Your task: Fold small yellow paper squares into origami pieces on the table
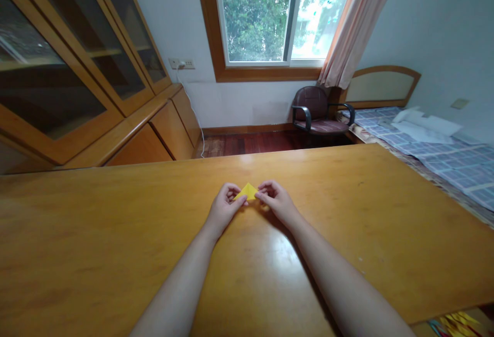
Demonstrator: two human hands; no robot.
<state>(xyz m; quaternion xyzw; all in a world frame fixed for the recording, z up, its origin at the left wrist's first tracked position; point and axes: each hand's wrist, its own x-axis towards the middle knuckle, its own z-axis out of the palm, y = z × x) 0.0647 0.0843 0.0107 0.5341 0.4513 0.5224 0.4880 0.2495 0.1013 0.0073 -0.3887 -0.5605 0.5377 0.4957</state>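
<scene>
Head view: left hand (224,203) and right hand (278,201) pinch the yellow paper (248,191) at its left and right ends, fingers (241,200) closed on it, over the far-middle bench (116,224); can't tell if it touches. I'd keep the pinch light and even, edges aligned before creasing. Paper's small, bright, triangular, apex pointing far.

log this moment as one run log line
left hand: pinching folded yellow paper | right hand: holding its right corner | paper: triangular | table: beneath both hands
</scene>
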